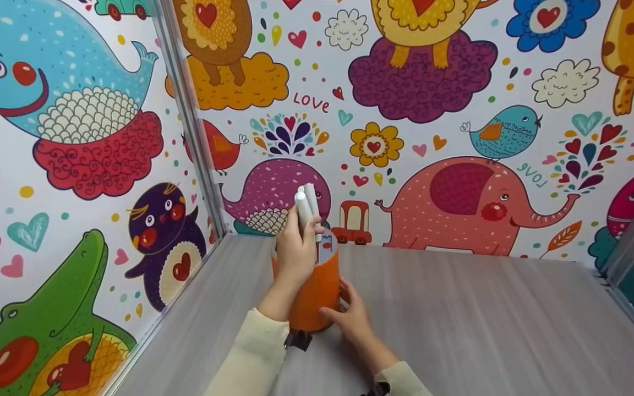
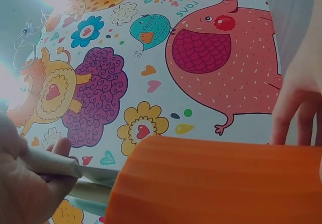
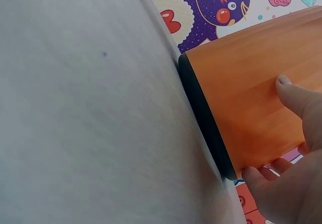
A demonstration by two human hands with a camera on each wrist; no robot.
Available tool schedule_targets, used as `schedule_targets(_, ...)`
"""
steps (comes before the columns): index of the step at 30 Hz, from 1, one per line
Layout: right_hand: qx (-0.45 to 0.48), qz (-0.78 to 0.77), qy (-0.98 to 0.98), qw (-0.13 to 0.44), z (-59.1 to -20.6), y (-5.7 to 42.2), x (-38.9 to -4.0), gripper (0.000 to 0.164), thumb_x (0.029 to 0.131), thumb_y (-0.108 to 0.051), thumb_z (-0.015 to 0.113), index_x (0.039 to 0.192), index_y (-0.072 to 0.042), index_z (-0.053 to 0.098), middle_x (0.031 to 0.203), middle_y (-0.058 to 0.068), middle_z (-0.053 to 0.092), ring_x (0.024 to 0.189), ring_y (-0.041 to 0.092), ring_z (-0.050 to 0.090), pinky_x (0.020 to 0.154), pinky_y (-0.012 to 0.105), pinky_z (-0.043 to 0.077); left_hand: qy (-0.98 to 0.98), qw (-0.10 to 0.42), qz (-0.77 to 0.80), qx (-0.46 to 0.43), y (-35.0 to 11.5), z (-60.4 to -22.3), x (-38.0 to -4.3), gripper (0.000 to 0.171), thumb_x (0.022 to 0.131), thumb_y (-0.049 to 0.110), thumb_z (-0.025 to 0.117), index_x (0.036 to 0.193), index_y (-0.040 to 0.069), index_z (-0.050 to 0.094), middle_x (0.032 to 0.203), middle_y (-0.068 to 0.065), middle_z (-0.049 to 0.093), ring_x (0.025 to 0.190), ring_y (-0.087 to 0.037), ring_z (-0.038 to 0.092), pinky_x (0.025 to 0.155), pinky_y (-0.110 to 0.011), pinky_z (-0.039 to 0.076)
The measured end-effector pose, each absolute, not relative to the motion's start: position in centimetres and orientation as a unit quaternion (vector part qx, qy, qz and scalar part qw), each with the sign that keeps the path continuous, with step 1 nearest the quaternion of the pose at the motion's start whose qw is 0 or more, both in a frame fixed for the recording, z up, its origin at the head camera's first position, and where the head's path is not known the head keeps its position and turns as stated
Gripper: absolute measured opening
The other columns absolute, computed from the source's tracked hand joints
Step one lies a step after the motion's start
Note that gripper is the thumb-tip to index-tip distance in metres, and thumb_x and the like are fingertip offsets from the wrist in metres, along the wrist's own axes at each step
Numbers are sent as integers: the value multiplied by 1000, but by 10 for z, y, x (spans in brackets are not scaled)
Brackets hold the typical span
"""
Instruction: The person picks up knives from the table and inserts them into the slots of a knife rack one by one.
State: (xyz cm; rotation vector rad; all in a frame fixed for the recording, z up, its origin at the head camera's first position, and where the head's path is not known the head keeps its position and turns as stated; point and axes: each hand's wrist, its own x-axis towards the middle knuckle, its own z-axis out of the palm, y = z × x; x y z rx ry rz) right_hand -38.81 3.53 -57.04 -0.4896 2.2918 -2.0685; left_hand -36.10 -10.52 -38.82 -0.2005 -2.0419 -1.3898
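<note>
A tall orange holder (image 1: pixel 317 294) with a dark base (image 3: pixel 209 118) stands upright on the table. My left hand (image 1: pixel 298 247) is at its top and grips a white-handled knife (image 2: pixel 53 163). A flat grey blade (image 2: pixel 98 174) runs from that handle toward the holder's mouth. Close beside it is a second pale handle (image 2: pixel 90 190), partly hidden by my fingers. Low on the holder's right side, my right hand (image 1: pixel 355 316) holds it, thumb on the near face and fingers round the side. Much of the holder's opening is hidden behind my left hand.
The wood-grain table (image 1: pixel 460 319) extends to both sides of the holder. Behind it rises a printed back wall (image 1: pixel 427 220), and a printed side wall (image 1: pixel 91 220) stands at the left. Metal posts (image 1: pixel 201 126) mark the corners.
</note>
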Motion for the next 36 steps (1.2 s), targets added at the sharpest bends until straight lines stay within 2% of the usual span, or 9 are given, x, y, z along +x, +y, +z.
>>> schedule_targets(8, -172, -656, 735, 3, -575, 36, -392, 93, 87, -23, 90, 163, -9, 38, 162, 21, 48, 151, 43, 45, 124, 60, 38, -779, 337, -521, -90, -106, -392, -364, 48, 112, 18, 54, 155, -2, 44, 123, -16, 76, 105, -29, 79, 97, -53, 62)
schedule_targets(24, -171, -658, 733, -3, -574, 36, -392, 93, 87, -23, 90, 163, -7, 38, 162, 22, 48, 151, 43, 45, 123, 59, 40, -776, 321, -536, -87, -103, -404, -365, 52, 113, 18, 53, 159, 0, 39, 129, -18, 72, 107, -30, 78, 100, -54, 61)
schedule_targets(31, -168, -655, 737, 1, -576, 35, -392, 94, 87, -23, 90, 163, -6, 38, 162, 23, 47, 151, 44, 44, 124, 60, 38, -778, 307, -541, -85, -105, -405, -363, 52, 113, 16, 53, 159, 0, 38, 128, -19, 73, 108, -30, 78, 100, -55, 60)
schedule_targets(36, -162, -657, 736, 7, -574, 36, -394, 95, 87, -22, 90, 163, -6, 37, 164, 24, 46, 152, 44, 43, 125, 59, 37, -777, 321, -533, -97, -103, -406, -365, 47, 112, 14, 52, 155, -2, 41, 124, -19, 73, 106, -30, 78, 101, -54, 61)
